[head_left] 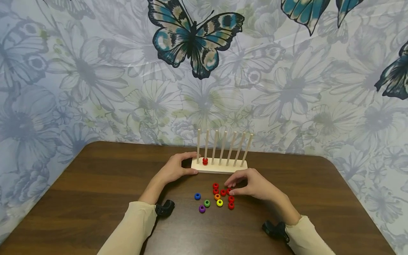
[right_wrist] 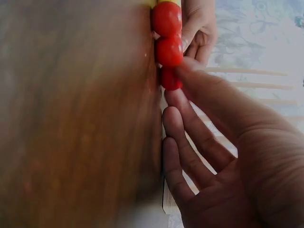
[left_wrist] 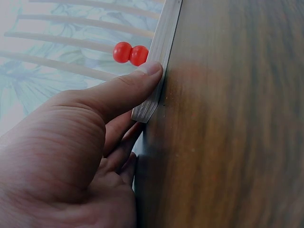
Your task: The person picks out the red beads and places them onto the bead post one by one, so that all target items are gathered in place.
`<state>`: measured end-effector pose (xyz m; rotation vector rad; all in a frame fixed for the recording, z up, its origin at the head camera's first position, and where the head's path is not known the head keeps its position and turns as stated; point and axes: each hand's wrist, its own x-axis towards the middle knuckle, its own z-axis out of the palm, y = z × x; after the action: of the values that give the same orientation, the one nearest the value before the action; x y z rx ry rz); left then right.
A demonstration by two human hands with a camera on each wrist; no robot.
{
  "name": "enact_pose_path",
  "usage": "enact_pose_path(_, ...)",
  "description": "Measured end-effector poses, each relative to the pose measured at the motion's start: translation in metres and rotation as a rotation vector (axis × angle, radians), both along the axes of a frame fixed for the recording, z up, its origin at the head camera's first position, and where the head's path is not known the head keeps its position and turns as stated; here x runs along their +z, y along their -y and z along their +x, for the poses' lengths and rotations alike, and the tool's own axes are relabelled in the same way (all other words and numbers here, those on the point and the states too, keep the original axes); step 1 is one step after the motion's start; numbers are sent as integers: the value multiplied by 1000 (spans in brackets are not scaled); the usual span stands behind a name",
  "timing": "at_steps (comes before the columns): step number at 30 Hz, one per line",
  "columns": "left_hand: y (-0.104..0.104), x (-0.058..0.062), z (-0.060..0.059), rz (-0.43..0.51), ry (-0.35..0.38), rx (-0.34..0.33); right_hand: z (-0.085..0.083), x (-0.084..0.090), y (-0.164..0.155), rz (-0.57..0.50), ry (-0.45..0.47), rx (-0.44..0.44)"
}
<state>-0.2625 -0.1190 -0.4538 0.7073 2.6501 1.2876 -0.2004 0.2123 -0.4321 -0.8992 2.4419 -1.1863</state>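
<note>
A pale wooden base [head_left: 223,169] with a row of upright pegs stands toward the back of the table; two red beads [head_left: 205,161] are stacked low on its second peg from the left. My left hand [head_left: 172,169] grips the base's left end, the thumb [left_wrist: 137,78] along the front edge and the fingers behind. Near the front right of the base, my right hand [head_left: 253,184] pinches a red bead [right_wrist: 171,80] between thumb and index finger, at table level. Its other fingers are extended. More red beads [head_left: 231,199] lie close beside that hand.
Left of the right hand, loose beads lie on the brown table [head_left: 95,198]: blue [head_left: 197,196], purple [head_left: 202,209], green [head_left: 207,203], yellow [head_left: 219,203], orange [head_left: 217,197] and several red. A butterfly-patterned cloth [head_left: 127,88] hangs behind the table's far edge.
</note>
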Motion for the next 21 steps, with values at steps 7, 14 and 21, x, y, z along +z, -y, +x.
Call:
enact_pose_path(7, -1, -1, 0, 6, -1, -4, 2, 1, 2, 35, -32, 9)
enact_pose_path(14, -2, 0, -1, -1, -12, -9, 3, 3, 4, -3, -41, -65)
enact_pose_path(21, -2, 2, -4, -7, -13, -6, 4, 20, 11, -93, -123, -164)
